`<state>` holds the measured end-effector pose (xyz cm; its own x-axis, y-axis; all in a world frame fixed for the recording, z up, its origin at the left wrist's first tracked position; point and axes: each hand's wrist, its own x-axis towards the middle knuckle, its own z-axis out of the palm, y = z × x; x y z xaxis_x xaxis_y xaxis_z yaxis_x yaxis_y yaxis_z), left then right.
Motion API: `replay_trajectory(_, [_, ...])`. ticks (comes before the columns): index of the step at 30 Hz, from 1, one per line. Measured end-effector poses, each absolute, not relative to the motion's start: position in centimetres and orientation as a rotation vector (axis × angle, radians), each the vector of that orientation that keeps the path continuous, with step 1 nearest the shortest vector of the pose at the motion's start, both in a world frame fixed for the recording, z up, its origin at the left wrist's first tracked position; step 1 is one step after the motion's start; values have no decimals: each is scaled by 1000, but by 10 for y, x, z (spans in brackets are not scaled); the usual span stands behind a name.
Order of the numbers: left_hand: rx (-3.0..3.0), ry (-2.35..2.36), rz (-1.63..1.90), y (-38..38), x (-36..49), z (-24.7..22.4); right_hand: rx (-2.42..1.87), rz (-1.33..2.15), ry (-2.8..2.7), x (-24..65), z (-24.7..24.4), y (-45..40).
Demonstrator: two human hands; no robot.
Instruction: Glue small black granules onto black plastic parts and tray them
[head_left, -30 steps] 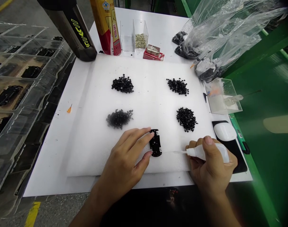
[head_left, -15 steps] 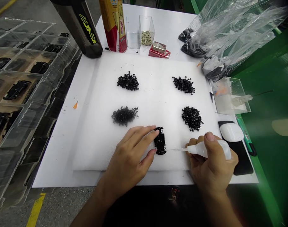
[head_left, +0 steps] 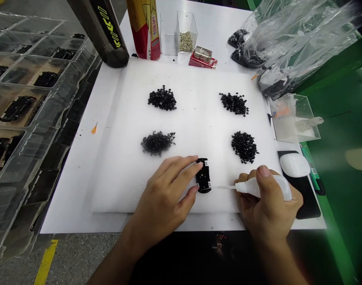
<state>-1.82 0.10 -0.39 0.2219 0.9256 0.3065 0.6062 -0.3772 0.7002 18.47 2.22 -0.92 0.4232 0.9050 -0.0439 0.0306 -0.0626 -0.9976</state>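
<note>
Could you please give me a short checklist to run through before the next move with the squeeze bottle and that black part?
Left hand has its fingertips on the black part: ok.
Black part lies flat on the white foam sheet: ok.
Right hand grips the white squeeze bottle: ok.
Thin nozzle points at the black part, tip just apart from it: ok.
Nearest black pile stands apart from the black part: ok.
Liquid at the nozzle tip: cannot tell.
</note>
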Motion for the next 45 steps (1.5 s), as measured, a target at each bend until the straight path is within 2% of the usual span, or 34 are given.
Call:
replay_trajectory(11, [2058, 1413, 979, 1, -18, -4, -1371, 916, -858, 182, -7, 23])
replay_trajectory(16, [2053, 1419, 982, 1, -18, -4, -1221, 1031, -744, 184, 3, 29])
replay_trajectory(20, [2045, 1419, 973, 2, -18, -5, -1201, 808, -718, 217, 11, 54])
replay_trajectory(25, [2082, 1417, 982, 2, -19, -7, -1530, 418, -1128, 264, 5, 95])
replay_trajectory(31, [2152, 1428, 987, 3, -19, -9, -1830, 370, -1494, 276, -3, 104])
replay_trajectory(38, [2198, 1444, 968, 2, -19, -9, -1749, -60, -1748, 250, 8, 53])
replay_trajectory(45, [2187, 1447, 969, 2, -19, -8, -1549, 158, -2015, 236, -1, 42])
